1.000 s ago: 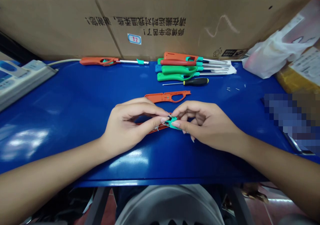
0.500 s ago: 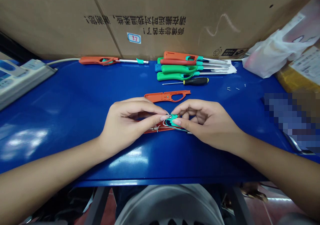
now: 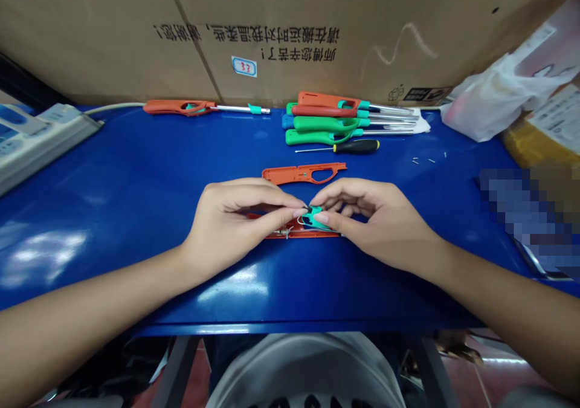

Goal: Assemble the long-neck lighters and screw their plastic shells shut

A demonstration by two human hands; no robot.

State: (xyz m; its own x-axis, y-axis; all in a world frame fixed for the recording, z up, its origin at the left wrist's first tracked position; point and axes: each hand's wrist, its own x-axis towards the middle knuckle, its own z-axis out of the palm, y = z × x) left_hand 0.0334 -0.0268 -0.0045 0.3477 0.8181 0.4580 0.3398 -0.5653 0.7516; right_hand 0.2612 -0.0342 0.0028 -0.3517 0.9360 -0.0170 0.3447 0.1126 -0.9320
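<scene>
My left hand (image 3: pixel 235 220) and my right hand (image 3: pixel 371 217) meet at the middle of the blue table (image 3: pixel 136 184). Together their fingertips pinch a small teal trigger part (image 3: pixel 312 216) with thin wires on it. Under my fingers lies an open orange lighter shell half (image 3: pixel 294 233), flat on the table. A second orange shell half (image 3: pixel 304 173) rests just beyond my hands, untouched.
At the back lie a pile of orange, green and blue stick lighters (image 3: pixel 335 121), a black-handled screwdriver (image 3: pixel 348 147) and a lone orange lighter (image 3: pixel 194 107). A cardboard box (image 3: pixel 272 27) walls the far edge. A power strip (image 3: pixel 31 142) sits left, plastic bags (image 3: pixel 507 93) right, small screws (image 3: pixel 421 161) nearby.
The teal part has been lowered slightly toward the orange shell half; both hands stayed almost in place, fingertips shifting only a little.
</scene>
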